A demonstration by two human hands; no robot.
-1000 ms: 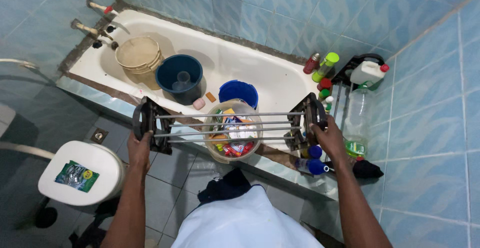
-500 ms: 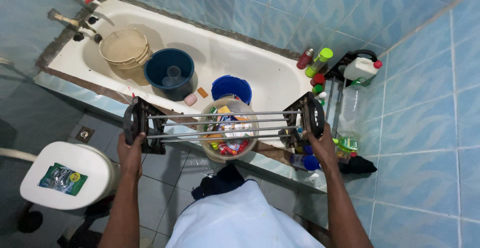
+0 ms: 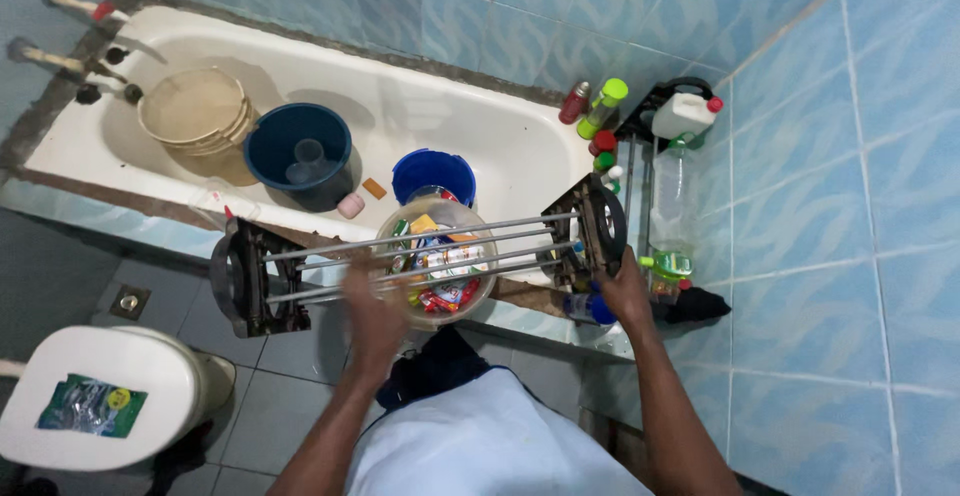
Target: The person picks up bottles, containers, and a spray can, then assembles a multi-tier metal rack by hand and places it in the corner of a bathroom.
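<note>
While the right hand (image 3: 625, 291) has its grip closed on the rack (image 3: 420, 256), the blurred left hand (image 3: 372, 321) hovers beneath, grip unclear.

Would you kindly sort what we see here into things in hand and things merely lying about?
In hand:
- metal rod rack, its end gripped by right hand
- left hand, blurred, under the rods

Lying about:
- clear tub of packets
- navy bucket
- beige basin
- toilet lid

Blue tiled walls (image 3: 820, 206), white bathtub (image 3: 500, 146), toilet (image 3: 100, 396)
</note>
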